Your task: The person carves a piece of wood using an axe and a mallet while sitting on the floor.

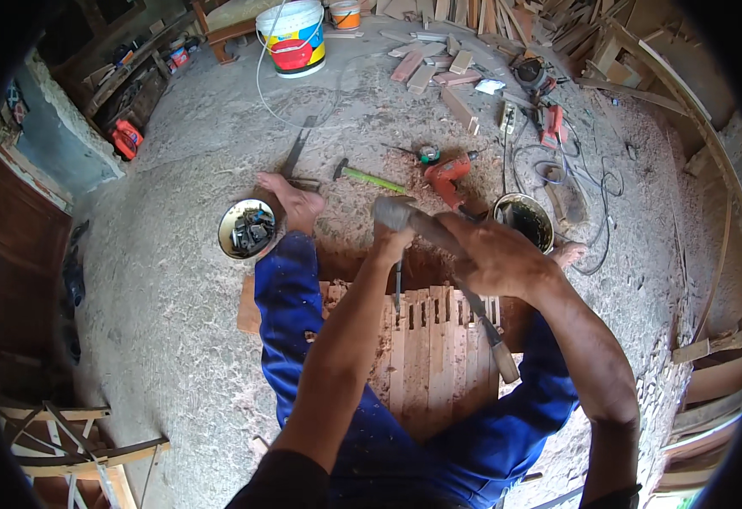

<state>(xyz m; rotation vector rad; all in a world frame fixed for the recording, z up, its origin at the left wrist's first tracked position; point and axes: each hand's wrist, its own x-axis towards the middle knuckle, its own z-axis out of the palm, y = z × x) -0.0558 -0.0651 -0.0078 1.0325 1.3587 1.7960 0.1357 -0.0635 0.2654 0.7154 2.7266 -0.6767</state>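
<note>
My left hand is closed around an upright chisel, whose narrow blade points down at the slotted ends of several wooden strips. Its handle is mostly hidden. Wrapped round a thick wooden mallet, my right hand is closed too. The mallet's end is right over the top of my left hand; whether they touch I cannot tell. A second chisel with a wooden handle lies slanted across the strips below my right hand. Small dark slots run in a row along the strips, with shavings around them.
Beyond my hands lie a green-handled hammer and a red drill. A tub of metal parts stands by my left foot, a dark bucket by my right. Farther off are a paint bucket, wood offcuts and cords.
</note>
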